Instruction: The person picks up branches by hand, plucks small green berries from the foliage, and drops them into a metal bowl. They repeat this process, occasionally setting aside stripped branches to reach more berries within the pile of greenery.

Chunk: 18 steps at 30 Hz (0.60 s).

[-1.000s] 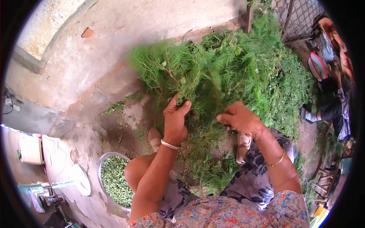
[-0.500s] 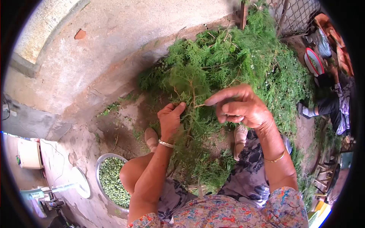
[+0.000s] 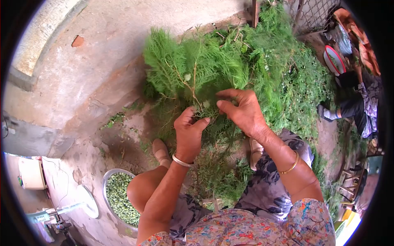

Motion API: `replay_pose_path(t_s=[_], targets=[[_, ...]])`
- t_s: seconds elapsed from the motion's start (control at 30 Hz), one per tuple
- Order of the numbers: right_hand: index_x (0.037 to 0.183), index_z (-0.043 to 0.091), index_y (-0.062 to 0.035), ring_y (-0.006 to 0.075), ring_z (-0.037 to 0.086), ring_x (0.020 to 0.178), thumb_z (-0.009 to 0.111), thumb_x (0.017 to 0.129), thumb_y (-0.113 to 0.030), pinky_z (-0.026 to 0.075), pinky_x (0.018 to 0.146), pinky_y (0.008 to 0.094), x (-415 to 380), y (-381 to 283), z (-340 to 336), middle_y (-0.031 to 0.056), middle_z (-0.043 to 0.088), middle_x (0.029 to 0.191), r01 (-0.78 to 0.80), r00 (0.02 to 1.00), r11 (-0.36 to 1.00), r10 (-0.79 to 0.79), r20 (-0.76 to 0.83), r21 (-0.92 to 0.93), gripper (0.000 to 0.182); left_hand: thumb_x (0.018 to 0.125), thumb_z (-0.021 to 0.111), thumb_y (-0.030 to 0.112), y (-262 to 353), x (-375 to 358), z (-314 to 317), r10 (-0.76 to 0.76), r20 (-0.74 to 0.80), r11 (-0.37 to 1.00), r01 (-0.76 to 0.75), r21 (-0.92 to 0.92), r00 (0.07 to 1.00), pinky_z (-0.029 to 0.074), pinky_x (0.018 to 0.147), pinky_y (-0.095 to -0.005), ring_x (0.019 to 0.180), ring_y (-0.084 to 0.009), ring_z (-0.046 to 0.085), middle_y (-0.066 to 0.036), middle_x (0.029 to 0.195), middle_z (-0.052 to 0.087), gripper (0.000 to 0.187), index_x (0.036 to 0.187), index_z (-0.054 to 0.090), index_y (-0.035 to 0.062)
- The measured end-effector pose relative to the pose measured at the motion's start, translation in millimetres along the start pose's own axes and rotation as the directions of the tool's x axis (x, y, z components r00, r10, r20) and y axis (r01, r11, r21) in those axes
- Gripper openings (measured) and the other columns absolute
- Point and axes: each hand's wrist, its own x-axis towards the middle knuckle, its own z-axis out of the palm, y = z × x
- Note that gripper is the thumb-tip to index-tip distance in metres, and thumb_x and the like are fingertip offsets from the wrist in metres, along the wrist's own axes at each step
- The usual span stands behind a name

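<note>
A feathery green branch point(image 3: 194, 78) with brown stems rises in front of me, partly blurred, over a large heap of cut branches point(image 3: 287, 69). Around the base of its stem, my left hand point(image 3: 189, 133) is closed, thumb and fingers pinched together. My right hand point(image 3: 243, 108) is beside it on the right, thumb and forefinger apart, close to the small leaves near the stem. Nothing can be made out between its fingers. Small pale round pods are visible on the branch. A metal basin point(image 3: 106, 180) at the lower left holds many small green pods.
A rough wall point(image 3: 102, 53) runs along the upper left. A fan point(image 3: 88, 201) stands at the lower left, near a white box point(image 3: 32, 174). At the right, another person point(image 3: 353, 104) sits near a red-rimmed basin point(image 3: 326, 57). A wooden stool point(image 3: 348, 186) is at the lower right.
The branch has swung up and left and spreads wider above my hands. My right hand has moved left and slightly up, with its fingers still apart.
</note>
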Motion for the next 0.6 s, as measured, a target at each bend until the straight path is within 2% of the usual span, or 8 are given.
replay_pose_path(t_s=[0.03, 0.07, 0.13, 0.2, 0.27, 0.47, 0.53, 0.6], targets=[[0.099, 0.064, 0.0054, 0.0078, 0.056, 0.061, 0.065, 0.08, -0.008, 0.046, 0.055, 0.0236, 0, 1, -1, 0.0068, 0.064, 0.072, 0.032, 0.999, 0.993, -0.031, 0.015, -0.117, 0.024, 0.075, 0.06, -0.005, 1, -2, 1, -0.002, 0.0, 1.0, 0.002, -0.002, 1.0, 0.038, 0.057, -0.0205, 0.066, -0.0038, 0.046, 0.003, 0.074, 0.056, 0.009, 0.083, 0.06, -0.0018], [0.099, 0.064, 0.0054, 0.0078, 0.056, 0.061, 0.065, 0.08, -0.008, 0.046, 0.055, 0.0236, -1, 1, -2, 0.0068, 0.064, 0.072, 0.031, 0.999, 0.992, -0.03, 0.016, -0.119, 0.024, 0.075, 0.06, -0.006, 2, -5, 2, -0.007, 0.005, 0.998, 0.007, 0.056, 1.0, 0.039, 0.059, -0.0205, 0.067, -0.0041, 0.047, 0.002, 0.075, 0.057, 0.012, 0.085, 0.06, -0.0022], [0.099, 0.063, 0.0063, 0.0109, 0.057, 0.065, 0.067, 0.077, -0.011, 0.048, 0.061, 0.0274, -3, -2, -3, 0.009, 0.064, 0.074, 0.018, 0.987, 0.962, 0.026, 0.156, -0.272, 0.028, 0.074, 0.06, -0.007, 0, -9, 0, -0.01, 0.006, 0.993, 0.009, 0.114, 1.0, 0.04, 0.061, -0.0205, 0.069, -0.0045, 0.048, 0.002, 0.076, 0.057, 0.015, 0.088, 0.06, -0.0026], [0.097, 0.063, 0.0062, 0.0126, 0.057, 0.067, 0.068, 0.076, -0.012, 0.048, 0.062, 0.0291, -3, 4, -1, 0.0099, 0.064, 0.075, 0.06, 0.985, 0.956, -0.009, 0.175, -0.286, 0.028, 0.073, 0.059, -0.009, -6, -10, -5, 0.059, 0.089, 0.947, -0.084, 0.31, 0.994, 0.042, 0.067, -0.0203, 0.075, -0.0048, 0.052, 0.001, 0.084, 0.061, 0.023, 0.095, 0.062, -0.0027], [0.096, 0.063, 0.0061, 0.0142, 0.057, 0.068, 0.069, 0.075, -0.013, 0.048, 0.064, 0.0308, -3, 10, 2, 0.0108, 0.064, 0.076, 0.102, 0.98, 0.948, -0.044, 0.195, -0.3, 0.029, 0.073, 0.059, -0.008, -8, -13, -6, 0.046, 0.078, 0.961, -0.066, 0.269, 0.996, 0.042, 0.067, -0.0203, 0.075, -0.0046, 0.051, 0.002, 0.083, 0.06, 0.022, 0.094, 0.062, -0.0028], [0.09, 0.065, 0.0039, 0.0161, 0.057, 0.068, 0.069, 0.074, -0.012, 0.047, 0.065, 0.033, -4, 14, 3, 0.0138, 0.064, 0.074, -0.036, 0.985, 0.926, 0.096, 0.143, -0.376, 0.023, 0.072, 0.061, -0.006, -8, -17, -4, 0.037, 0.067, 0.962, -0.053, 0.268, 0.997, 0.041, 0.064, -0.0208, 0.073, -0.0045, 0.05, 0.002, 0.079, 0.058, 0.018, 0.09, 0.06, -0.0033], [0.087, 0.064, 0.0051, 0.0158, 0.057, 0.066, 0.068, 0.075, -0.011, 0.047, 0.062, 0.0322, -4, 15, 4, 0.0143, 0.062, 0.071, 0.077, 0.986, 0.913, -0.009, 0.168, -0.4, 0.021, 0.071, 0.062, -0.006, -6, -17, -2, 0.041, 0.076, 0.958, -0.061, 0.281, 0.996, 0.041, 0.063, -0.0215, 0.071, -0.005, 0.049, 0.001, 0.078, 0.057, 0.02, 0.09, 0.059, -0.0044], [0.083, 0.064, 0.0045, 0.0176, 0.058, 0.063, 0.068, 0.074, -0.012, 0.047, 0.06, 0.0337, -6, 15, 7, 0.0151, 0.061, 0.068, 0.058, 0.987, 0.936, -0.001, 0.161, -0.346, 0.019, 0.073, 0.062, -0.005, 3, -16, 3, -0.113, 0.097, 0.993, 0.11, 0.039, 0.989, 0.044, 0.064, -0.0225, 0.071, -0.0065, 0.053, -0.001, 0.079, 0.059, 0.019, 0.092, 0.06, -0.0045]])
